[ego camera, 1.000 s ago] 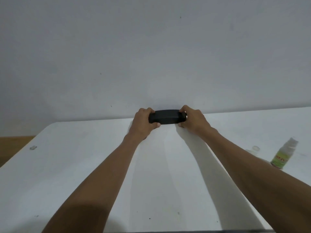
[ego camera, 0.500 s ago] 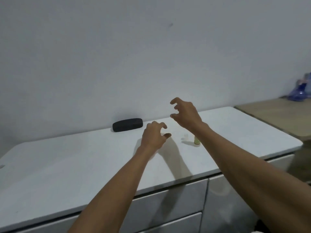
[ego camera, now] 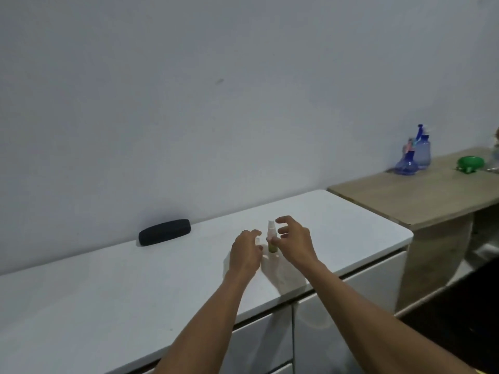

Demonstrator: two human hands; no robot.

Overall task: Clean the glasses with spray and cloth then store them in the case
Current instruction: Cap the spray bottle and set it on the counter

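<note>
A closed black glasses case (ego camera: pixel 164 232) lies on the white cabinet top (ego camera: pixel 108 292), close to the wall. To its right stands a small spray bottle (ego camera: pixel 271 237) with a white nozzle and a green label. My right hand (ego camera: pixel 294 241) is just right of the bottle with its fingers spread and its thumb at the bottle's side. My left hand (ego camera: pixel 245 252) hovers just left of the bottle, fingers curled apart and holding nothing. A small clear cap (ego camera: pixel 258 241) seems to sit by my left fingertips. No glasses or cloth are in view.
The cabinet's front edge and drawers (ego camera: pixel 351 292) run below my arms. To the right stands a lower wooden table (ego camera: pixel 418 195) with blue bottles (ego camera: pixel 414 155) and a green object (ego camera: pixel 469 163). A plain wall is behind.
Both hands have let go of the black case and moved right to the spray bottle. The view has pulled back and swung right, so the case now lies to the left.
</note>
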